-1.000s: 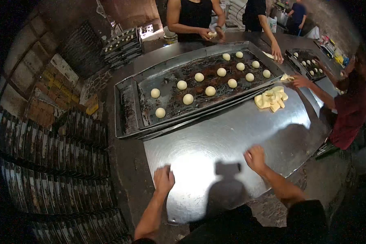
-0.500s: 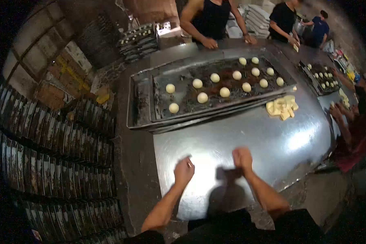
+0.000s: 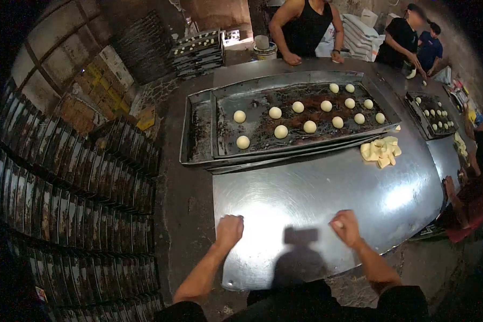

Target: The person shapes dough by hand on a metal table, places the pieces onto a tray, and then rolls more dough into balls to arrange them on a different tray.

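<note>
My left hand is curled closed, low over the near left part of the metal tabletop. Whatever lies under its fingers, if anything, is hidden. To the right, my right hand is also closed, with a small pale spot at its fingers that I cannot make out. Beyond both hands is a large dark baking tray, stacked on others and holding several round pale dough balls in loose rows. A heap of cut dough pieces sits against the tray's near right corner.
Tall rows of blackened trays stand at the left. Across the table is a person in a black tank top; other people work at the far right near a smaller tray of dough balls. White sacks are piled behind.
My hands have moved farther apart, the left one to the left and the right one to the right, and the view has shifted. The dough balls on the tray keep their arrangement.
</note>
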`<move>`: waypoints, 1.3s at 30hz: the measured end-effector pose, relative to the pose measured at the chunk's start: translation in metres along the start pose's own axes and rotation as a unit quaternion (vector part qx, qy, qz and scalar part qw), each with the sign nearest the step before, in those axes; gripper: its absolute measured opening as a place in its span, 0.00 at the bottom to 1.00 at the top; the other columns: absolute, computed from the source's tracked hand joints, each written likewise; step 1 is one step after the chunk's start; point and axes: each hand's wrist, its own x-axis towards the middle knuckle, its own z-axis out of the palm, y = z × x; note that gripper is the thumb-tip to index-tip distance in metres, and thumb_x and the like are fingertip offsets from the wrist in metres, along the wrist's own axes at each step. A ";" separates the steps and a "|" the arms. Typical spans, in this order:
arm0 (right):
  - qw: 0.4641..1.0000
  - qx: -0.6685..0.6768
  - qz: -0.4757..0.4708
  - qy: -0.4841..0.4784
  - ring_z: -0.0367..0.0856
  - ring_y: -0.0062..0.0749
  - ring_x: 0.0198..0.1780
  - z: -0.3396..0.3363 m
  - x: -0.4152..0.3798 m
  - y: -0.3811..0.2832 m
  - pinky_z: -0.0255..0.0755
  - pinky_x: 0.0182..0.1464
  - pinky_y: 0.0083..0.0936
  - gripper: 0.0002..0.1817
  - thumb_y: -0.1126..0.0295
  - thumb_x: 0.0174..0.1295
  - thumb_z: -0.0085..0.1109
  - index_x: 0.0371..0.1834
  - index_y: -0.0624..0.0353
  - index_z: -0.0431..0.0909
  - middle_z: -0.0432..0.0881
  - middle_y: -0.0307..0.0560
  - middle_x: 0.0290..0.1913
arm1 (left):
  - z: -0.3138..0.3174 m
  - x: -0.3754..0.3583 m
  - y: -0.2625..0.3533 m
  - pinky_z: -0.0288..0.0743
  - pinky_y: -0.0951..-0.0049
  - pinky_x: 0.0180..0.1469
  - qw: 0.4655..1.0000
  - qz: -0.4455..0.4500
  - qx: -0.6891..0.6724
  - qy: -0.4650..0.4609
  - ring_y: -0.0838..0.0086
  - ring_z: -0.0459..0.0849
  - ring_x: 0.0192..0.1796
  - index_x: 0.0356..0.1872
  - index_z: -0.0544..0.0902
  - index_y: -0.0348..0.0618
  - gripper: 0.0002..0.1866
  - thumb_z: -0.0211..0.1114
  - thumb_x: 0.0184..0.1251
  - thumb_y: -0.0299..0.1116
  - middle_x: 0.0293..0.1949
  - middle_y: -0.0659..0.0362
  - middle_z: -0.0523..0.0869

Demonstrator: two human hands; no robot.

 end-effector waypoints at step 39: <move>0.974 0.074 -0.198 -0.083 0.76 0.40 0.60 0.024 0.209 -0.075 0.60 0.69 0.56 0.12 0.61 0.61 0.62 0.44 0.53 0.82 0.82 0.47 0.50 | -0.065 0.428 -0.148 0.70 0.61 0.63 0.991 -0.094 -0.008 -0.097 0.51 0.78 0.62 0.65 0.72 0.40 0.31 0.63 0.65 0.47 0.60 0.40 0.78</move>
